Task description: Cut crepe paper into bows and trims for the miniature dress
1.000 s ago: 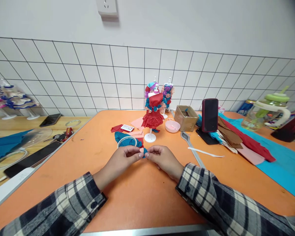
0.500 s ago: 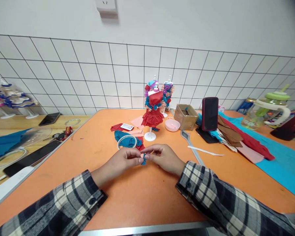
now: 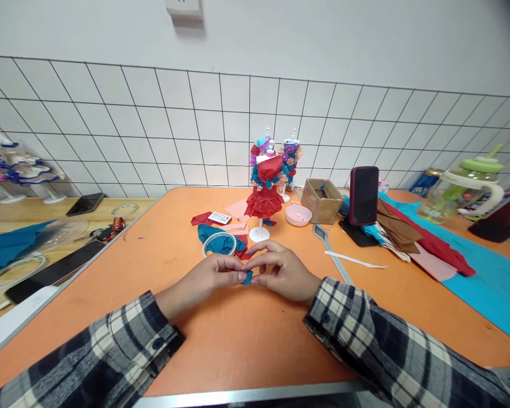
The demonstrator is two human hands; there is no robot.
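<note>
My left hand (image 3: 208,277) and my right hand (image 3: 283,273) meet over the orange table (image 3: 238,340), fingertips pinched together on a small blue crepe paper piece (image 3: 247,277). Both hands are closed on it. Just behind them lies a roll of clear tape (image 3: 219,245) on blue and red paper scraps (image 3: 221,242). Farther back stands a small mannequin in a red paper dress (image 3: 264,195) on a white stand, with a second decorated mannequin (image 3: 289,160) behind it.
A pink bowl (image 3: 298,215), a cardboard box (image 3: 321,200) and a propped phone (image 3: 362,195) stand at the back right. Brown, red, pink and blue paper sheets (image 3: 433,249) lie at the right, beside a green-lidded jug (image 3: 463,192). A wooden table (image 3: 46,215) at the left carries phones, keys and tape.
My hands have drawn closer together and my right fingers have curled over the blue piece, which now sits lower between the fingertips. The view has tipped slightly.
</note>
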